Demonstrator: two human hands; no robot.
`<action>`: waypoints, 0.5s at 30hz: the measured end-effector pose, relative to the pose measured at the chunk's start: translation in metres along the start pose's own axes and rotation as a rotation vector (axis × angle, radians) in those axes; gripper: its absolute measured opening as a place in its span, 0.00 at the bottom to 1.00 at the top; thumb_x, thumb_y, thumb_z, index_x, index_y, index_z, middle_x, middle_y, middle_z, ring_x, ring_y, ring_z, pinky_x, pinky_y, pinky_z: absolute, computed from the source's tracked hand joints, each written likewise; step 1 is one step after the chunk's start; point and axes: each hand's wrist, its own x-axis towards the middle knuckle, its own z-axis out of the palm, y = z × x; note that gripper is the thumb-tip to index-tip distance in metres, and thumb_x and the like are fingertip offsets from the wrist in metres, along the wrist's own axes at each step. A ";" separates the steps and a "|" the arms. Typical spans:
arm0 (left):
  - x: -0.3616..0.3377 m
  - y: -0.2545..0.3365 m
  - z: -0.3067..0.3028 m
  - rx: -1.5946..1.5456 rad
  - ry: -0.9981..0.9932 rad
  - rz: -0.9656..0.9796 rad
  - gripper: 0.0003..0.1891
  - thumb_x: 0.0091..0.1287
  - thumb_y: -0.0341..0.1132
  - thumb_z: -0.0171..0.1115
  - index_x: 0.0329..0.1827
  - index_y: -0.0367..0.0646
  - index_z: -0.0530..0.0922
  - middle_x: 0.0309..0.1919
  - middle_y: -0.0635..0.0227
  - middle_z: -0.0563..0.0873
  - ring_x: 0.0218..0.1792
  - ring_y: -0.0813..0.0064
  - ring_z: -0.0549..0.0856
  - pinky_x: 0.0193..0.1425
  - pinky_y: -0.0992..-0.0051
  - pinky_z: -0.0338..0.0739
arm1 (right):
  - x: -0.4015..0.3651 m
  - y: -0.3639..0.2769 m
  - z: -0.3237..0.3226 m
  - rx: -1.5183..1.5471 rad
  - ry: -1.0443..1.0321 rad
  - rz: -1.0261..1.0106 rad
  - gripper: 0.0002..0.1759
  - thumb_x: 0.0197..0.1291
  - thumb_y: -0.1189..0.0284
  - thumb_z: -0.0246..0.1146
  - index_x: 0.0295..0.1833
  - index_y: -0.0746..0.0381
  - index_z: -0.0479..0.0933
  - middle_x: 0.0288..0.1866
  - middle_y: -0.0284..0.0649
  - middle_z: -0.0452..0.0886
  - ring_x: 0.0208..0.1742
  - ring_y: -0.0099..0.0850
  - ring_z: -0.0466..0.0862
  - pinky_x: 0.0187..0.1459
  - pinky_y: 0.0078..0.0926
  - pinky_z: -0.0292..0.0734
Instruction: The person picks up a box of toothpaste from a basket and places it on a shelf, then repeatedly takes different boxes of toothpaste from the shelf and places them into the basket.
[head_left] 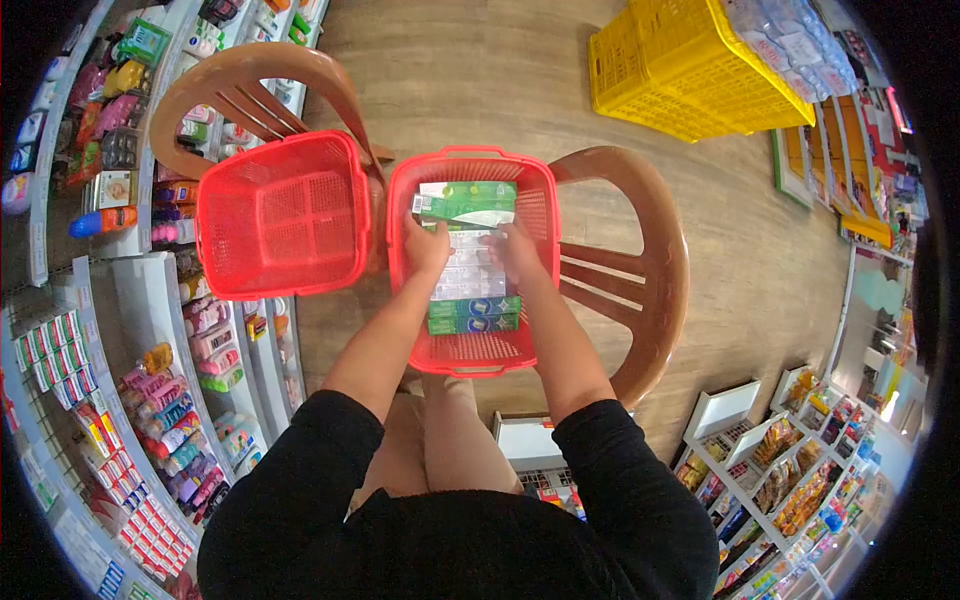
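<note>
Both hands reach into a red plastic basket (545,345) in front of me. My left hand (428,248) is closed at the left end of a long green-and-white carton (467,205), which looks like a toothpaste box. At the carton's right end my right hand (517,250) grips it too, its fingers partly blurred. Between my forearms lie several pale, whitish cartons (468,275), side by side. Nearer to me in the same basket are green cartons (474,315) with a blue mark. My hands hide parts of the upper carton's lower edge.
The basket stands on a brown plastic chair (665,285). A second red basket (285,280), with nothing in it, sits on another brown chair (255,65) to the left. Shelves of packaged goods (165,420) line the left; a yellow crate (680,85) stands at upper right.
</note>
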 end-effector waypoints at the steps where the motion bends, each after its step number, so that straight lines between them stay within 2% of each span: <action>1: -0.005 0.008 -0.003 0.025 -0.022 -0.023 0.37 0.62 0.36 0.62 0.72 0.42 0.55 0.52 0.46 0.80 0.33 0.56 0.88 0.23 0.67 0.84 | -0.005 -0.003 0.002 0.025 0.009 0.015 0.26 0.66 0.59 0.55 0.68 0.43 0.59 0.46 0.45 0.81 0.34 0.31 0.82 0.29 0.25 0.78; 2: -0.010 0.016 -0.005 0.050 -0.044 -0.044 0.37 0.62 0.35 0.61 0.72 0.38 0.54 0.53 0.46 0.80 0.37 0.56 0.88 0.24 0.67 0.84 | -0.010 -0.006 0.005 0.049 0.018 0.030 0.24 0.66 0.59 0.55 0.66 0.44 0.61 0.46 0.45 0.81 0.33 0.30 0.82 0.28 0.24 0.78; 3: 0.004 0.015 -0.004 0.048 -0.034 -0.025 0.37 0.62 0.35 0.61 0.72 0.38 0.54 0.53 0.46 0.80 0.37 0.56 0.88 0.24 0.67 0.84 | 0.004 -0.009 0.009 0.051 0.002 0.016 0.24 0.66 0.59 0.55 0.66 0.44 0.61 0.46 0.45 0.81 0.33 0.30 0.82 0.28 0.24 0.78; 5: 0.011 0.012 -0.006 0.080 -0.058 0.131 0.33 0.60 0.35 0.63 0.67 0.35 0.60 0.48 0.49 0.81 0.32 0.59 0.87 0.23 0.68 0.84 | 0.007 -0.010 0.009 0.107 0.002 0.061 0.25 0.66 0.58 0.56 0.66 0.43 0.59 0.48 0.48 0.80 0.34 0.33 0.82 0.31 0.26 0.80; 6: 0.021 0.003 -0.001 0.078 -0.060 0.130 0.33 0.60 0.35 0.63 0.67 0.35 0.60 0.48 0.49 0.81 0.32 0.59 0.87 0.23 0.68 0.84 | 0.001 -0.013 0.012 0.105 0.005 0.061 0.25 0.66 0.58 0.56 0.66 0.43 0.59 0.48 0.48 0.80 0.34 0.33 0.82 0.31 0.26 0.80; 8: 0.043 -0.017 0.005 -0.029 -0.170 -0.075 0.29 0.59 0.36 0.64 0.61 0.36 0.62 0.41 0.53 0.80 0.26 0.63 0.84 0.22 0.69 0.84 | -0.014 -0.023 0.027 0.106 0.067 0.042 0.26 0.66 0.55 0.56 0.66 0.47 0.58 0.54 0.53 0.77 0.40 0.36 0.81 0.35 0.25 0.80; 9: 0.039 -0.014 0.005 -0.032 -0.166 -0.073 0.29 0.59 0.36 0.64 0.61 0.36 0.62 0.41 0.53 0.80 0.26 0.63 0.84 0.22 0.69 0.84 | -0.016 -0.025 0.029 0.103 0.063 0.041 0.26 0.66 0.55 0.56 0.66 0.47 0.58 0.54 0.53 0.77 0.40 0.36 0.81 0.35 0.25 0.80; 11: 0.012 0.001 -0.001 -0.021 -0.212 -0.105 0.37 0.57 0.37 0.66 0.63 0.27 0.57 0.52 0.41 0.77 0.36 0.56 0.87 0.27 0.67 0.87 | -0.022 -0.026 0.033 0.127 0.137 0.055 0.31 0.65 0.55 0.58 0.69 0.46 0.54 0.59 0.54 0.72 0.45 0.41 0.82 0.36 0.29 0.83; 12: -0.005 0.014 -0.009 -0.021 -0.260 -0.202 0.39 0.56 0.37 0.67 0.64 0.28 0.54 0.50 0.41 0.77 0.36 0.55 0.86 0.26 0.68 0.86 | -0.027 -0.026 0.036 0.127 0.131 0.052 0.31 0.65 0.55 0.58 0.69 0.46 0.54 0.59 0.54 0.72 0.45 0.41 0.82 0.36 0.29 0.83; 13: -0.016 0.010 -0.012 -0.088 -0.254 -0.192 0.39 0.56 0.36 0.68 0.64 0.30 0.54 0.47 0.42 0.78 0.35 0.54 0.86 0.26 0.68 0.86 | -0.034 -0.027 0.040 0.100 0.180 -0.019 0.33 0.64 0.55 0.60 0.69 0.46 0.53 0.59 0.55 0.72 0.44 0.41 0.83 0.32 0.30 0.83; 14: -0.028 0.006 -0.018 -0.090 -0.289 -0.254 0.38 0.56 0.36 0.68 0.64 0.32 0.55 0.50 0.44 0.77 0.38 0.54 0.86 0.27 0.67 0.86 | -0.042 -0.028 0.045 0.073 0.227 -0.092 0.36 0.63 0.56 0.62 0.70 0.45 0.51 0.58 0.56 0.72 0.42 0.41 0.85 0.27 0.30 0.83; 15: -0.038 -0.015 -0.015 -0.210 -0.234 -0.238 0.36 0.58 0.35 0.67 0.63 0.37 0.55 0.54 0.47 0.74 0.43 0.55 0.85 0.24 0.68 0.84 | -0.053 -0.029 0.051 0.070 0.218 -0.097 0.36 0.63 0.56 0.62 0.70 0.45 0.51 0.58 0.56 0.72 0.42 0.41 0.85 0.27 0.30 0.83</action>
